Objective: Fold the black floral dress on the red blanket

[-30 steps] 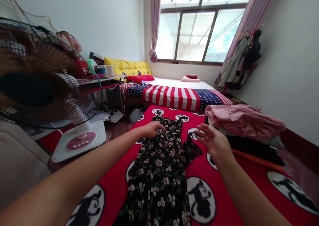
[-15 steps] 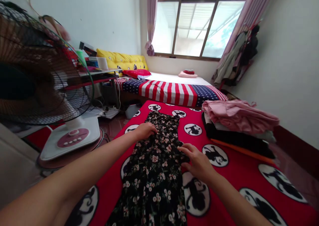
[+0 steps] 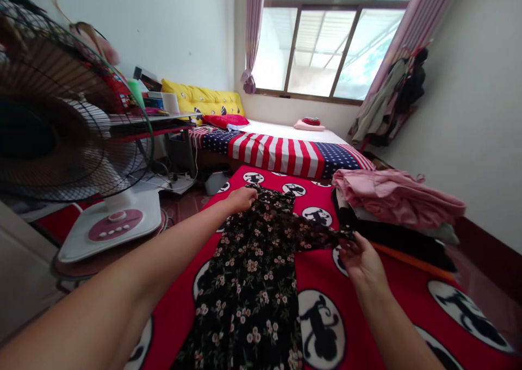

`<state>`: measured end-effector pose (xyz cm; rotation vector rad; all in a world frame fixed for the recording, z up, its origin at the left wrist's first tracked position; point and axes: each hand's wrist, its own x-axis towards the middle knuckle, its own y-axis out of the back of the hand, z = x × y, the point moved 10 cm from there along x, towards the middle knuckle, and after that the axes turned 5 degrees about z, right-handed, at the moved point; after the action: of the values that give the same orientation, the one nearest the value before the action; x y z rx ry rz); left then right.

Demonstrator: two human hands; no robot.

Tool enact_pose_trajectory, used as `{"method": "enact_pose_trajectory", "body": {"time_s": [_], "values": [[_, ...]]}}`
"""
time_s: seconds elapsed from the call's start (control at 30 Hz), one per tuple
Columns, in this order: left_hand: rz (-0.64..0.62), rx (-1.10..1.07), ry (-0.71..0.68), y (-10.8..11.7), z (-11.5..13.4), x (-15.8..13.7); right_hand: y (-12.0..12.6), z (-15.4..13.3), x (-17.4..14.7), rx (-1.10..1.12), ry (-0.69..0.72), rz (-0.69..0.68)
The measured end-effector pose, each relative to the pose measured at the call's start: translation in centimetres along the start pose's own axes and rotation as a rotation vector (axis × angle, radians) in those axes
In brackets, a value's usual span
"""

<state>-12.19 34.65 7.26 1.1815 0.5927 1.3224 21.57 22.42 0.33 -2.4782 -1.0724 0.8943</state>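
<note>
A black floral dress (image 3: 253, 272) lies lengthwise on a red cloth (image 3: 281, 178) printed with dark figures in white circles. My left hand (image 3: 242, 198) is closed on the dress's upper left edge, near the shoulder. Out to the right, my right hand (image 3: 365, 258) pinches the end of a floral sleeve (image 3: 318, 235), which stretches sideways from the dress. The dress's lower end runs out of view at the bottom.
To the right, a stack of folded clothes (image 3: 397, 198) with a pink garment on top sits on the red cloth. A standing fan (image 3: 110, 228) is at the left. Behind are a low bed (image 3: 277, 152) with a striped and starred cover, and a cluttered desk (image 3: 163, 118).
My right hand has moved right, drawing the sleeve out from the dress's side. My left hand has shifted slightly up the dress and closed on its edge.
</note>
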Motion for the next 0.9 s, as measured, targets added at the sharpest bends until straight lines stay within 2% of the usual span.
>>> {"method": "enact_pose_trajectory", "body": {"time_s": [0.1, 0.17, 0.27, 0.33, 0.43, 0.53, 0.6, 0.63, 0.7, 0.77, 0.9], "values": [[0.068, 0.015, 0.053, -0.6, 0.0, 0.3, 0.7, 1.3, 0.9, 0.007, -0.017, -0.007], [0.146, 0.013, 0.075, -0.6, 0.2, -0.2, 1.3, 1.8, 1.9, -0.009, 0.025, -0.017], [0.253, -0.013, 0.078, -0.4, 1.0, -1.9, 2.6, 0.8, 3.5, -0.092, 0.237, 0.001], [0.26, -0.048, 0.041, -0.7, 1.8, -3.2, 2.9, -0.9, 4.0, -0.314, 0.466, 0.01], [0.191, -0.107, -0.039, -2.3, 3.1, -4.7, 1.5, -2.8, 3.9, -0.83, 0.803, 0.014], [0.117, -0.139, -0.069, -4.4, 3.2, -5.5, -0.4, -3.1, 4.2, -1.192, 0.961, -0.012], [0.081, -0.137, -0.063, -5.7, 2.7, -6.0, -1.1, -2.5, 5.1, -1.29, 0.891, -0.085], [0.066, -0.135, -0.058, -6.1, 2.6, -6.2, -1.2, -2.1, 5.7, -1.266, 0.787, -0.131], [0.043, -0.119, -0.045, -6.6, 2.5, -6.6, -1.0, -1.2, 6.5, -1.103, 0.534, -0.201], [0.037, -0.06, -0.045, -6.4, 3.2, -6.8, -0.8, -0.7, 6.7, -0.848, 0.315, -0.206], [0.072, 0.059, -0.215, -5.4, 7.3, -7.1, -1.4, -0.6, 5.8, -0.489, 0.091, -0.167]]}}
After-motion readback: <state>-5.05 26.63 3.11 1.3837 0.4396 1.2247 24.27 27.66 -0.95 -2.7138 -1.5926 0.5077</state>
